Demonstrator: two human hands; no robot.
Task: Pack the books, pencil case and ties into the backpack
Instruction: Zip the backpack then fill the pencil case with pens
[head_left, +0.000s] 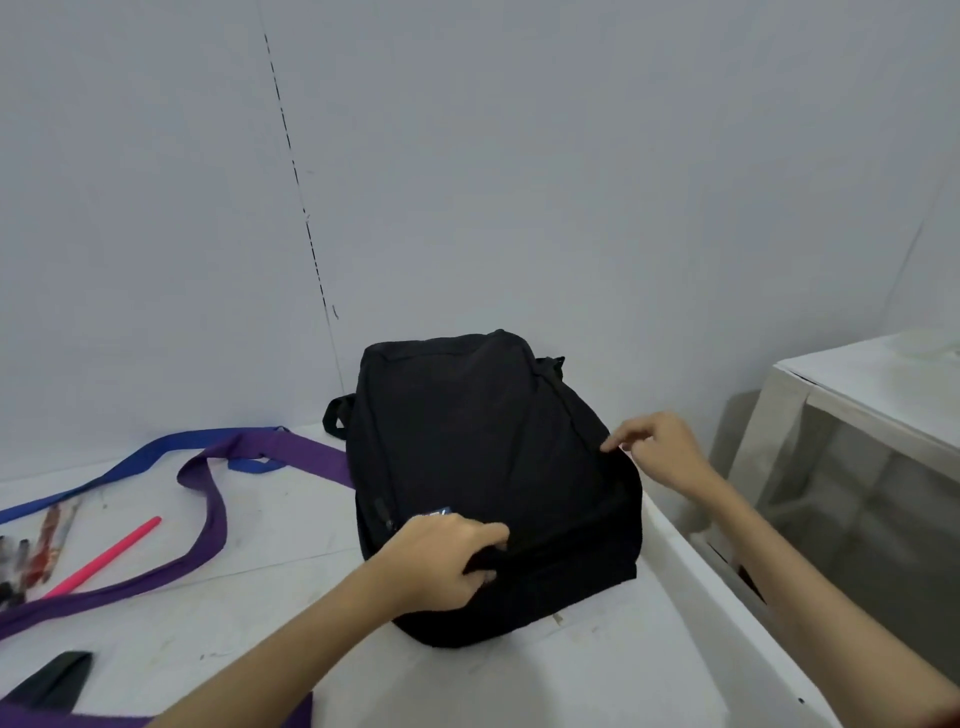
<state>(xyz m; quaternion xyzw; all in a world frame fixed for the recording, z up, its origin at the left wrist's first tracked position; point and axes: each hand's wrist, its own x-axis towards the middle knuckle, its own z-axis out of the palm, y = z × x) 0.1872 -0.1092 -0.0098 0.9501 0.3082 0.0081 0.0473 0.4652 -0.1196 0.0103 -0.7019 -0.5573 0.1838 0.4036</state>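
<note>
Left hand (441, 561): nearest camera, fingers curled, gripping fabric at near end of backpack (483, 467), likely steadying it. Right hand (660, 452): at backpack's right edge, fingertips pinching near zipper line, presumably to open it; pull itself not discernible. Backpack: flat on table (260, 597), closed, between both hands. Purple tie (208, 519), blue tie (130, 462), pens (47, 545): left of backpack, unpacked.

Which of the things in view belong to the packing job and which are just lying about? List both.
Belongs to the job:
black backpack, gripped by the left hand, right hand pinching at its edge
purple tie
blue tie

Lying about:
pink pen
other pens at the left edge
white table
side table
</note>
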